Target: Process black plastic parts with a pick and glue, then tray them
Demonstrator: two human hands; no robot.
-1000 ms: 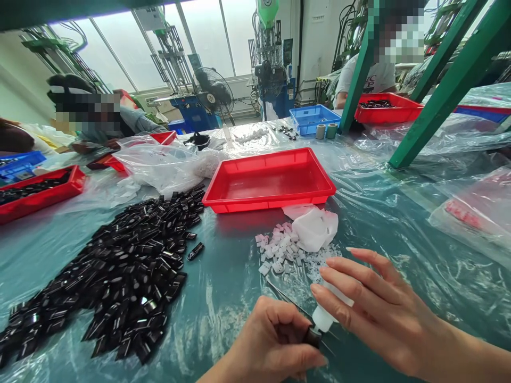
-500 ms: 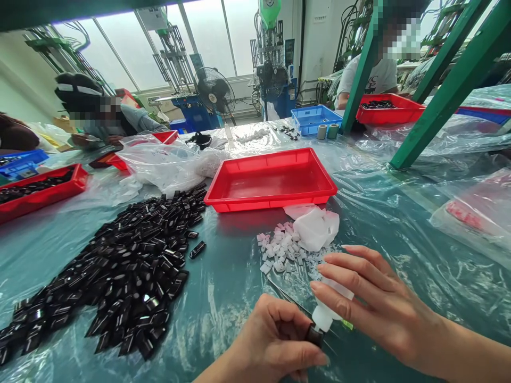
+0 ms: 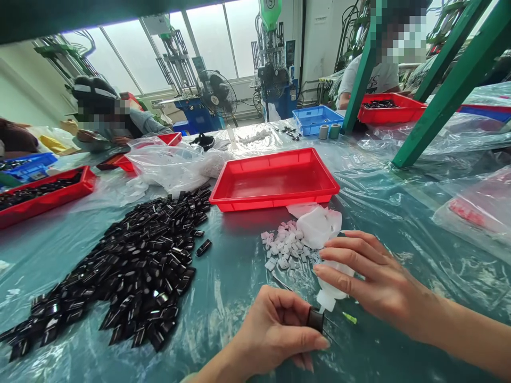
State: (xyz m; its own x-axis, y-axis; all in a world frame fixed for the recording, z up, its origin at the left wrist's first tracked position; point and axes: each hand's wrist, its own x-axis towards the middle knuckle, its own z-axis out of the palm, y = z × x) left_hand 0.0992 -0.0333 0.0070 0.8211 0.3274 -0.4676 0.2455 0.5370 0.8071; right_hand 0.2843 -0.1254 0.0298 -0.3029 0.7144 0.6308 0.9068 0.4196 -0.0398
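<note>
Squeeze bottle (image 3: 334, 282) tipped nozzle-down at a black piece (image 3: 315, 320) pinched in the left hand (image 3: 275, 335)

On my feed, at lower centre, the left hand curls its fingers under and brings the thumb across, pinching the black piece so that its top edge stands clear, probably to keep that edge within reach of the nozzle. The right hand (image 3: 377, 271) reaches in from the lower right with its fingers pressed together over the bottle's body, apparently steadying the tilt. From this remote view I cannot tell whether the nozzle touches the piece or sits just beside it, and the pinching fingers hide much of the piece. A small yellow-green plastic bit (image 3: 349, 317) lies just right of the nozzle; its purpose is hard to make out. To the left spreads a pile of glossy black pieces (image 3: 136, 266), with a loose one (image 3: 203, 247) just beside it. Crumbled white and pink bits (image 3: 281, 250) sit beyond the hands against a crumpled white plastic bag (image 3: 319, 226), below a red plastic tray (image 3: 273, 178). Clear plastic sheeting (image 3: 451, 287) covers the bench, likely to protect it. At upper right, a co-worker in a white T-shirt (image 3: 369, 80) stands partly behind a green frame post (image 3: 361, 69)
</note>
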